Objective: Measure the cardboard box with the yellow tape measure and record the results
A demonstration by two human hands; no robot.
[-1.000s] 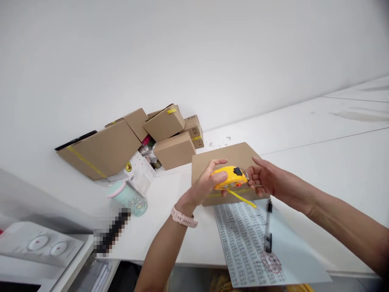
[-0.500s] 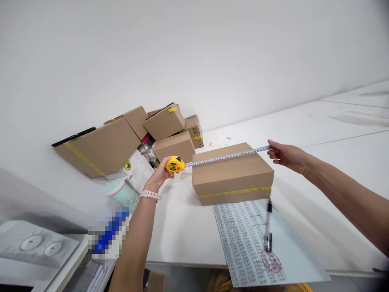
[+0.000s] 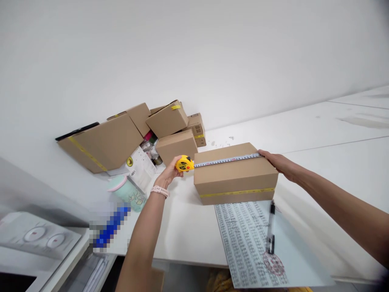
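Note:
My left hand [image 3: 170,171] is wrapped round a yellow tape measure [image 3: 184,163], close to the left end of a brown cardboard box [image 3: 234,174]. The pulled-out blade [image 3: 226,160] lies lengthwise across the box's top. At the right top edge, my right hand [image 3: 275,163] pinches the blade's end against the box, its fingers partly hidden. Yellow tape runs along the box's front side. Just in front of the box lie a printed sheet [image 3: 243,243] with a red round stamp and a black-capped clear pen [image 3: 271,227].
Several cardboard boxes [image 3: 103,142] are stacked at the back left against the wall. Before them stand a mint-green tumbler [image 3: 130,194] and a paper with an avocado picture [image 3: 141,166]. The white table's [image 3: 188,239] front edge runs below; the sheet overhangs it.
My right hand has moved left with the blade's end, from beyond the box to its right edge. My left hand and the tape measure case have come up closer to the left end.

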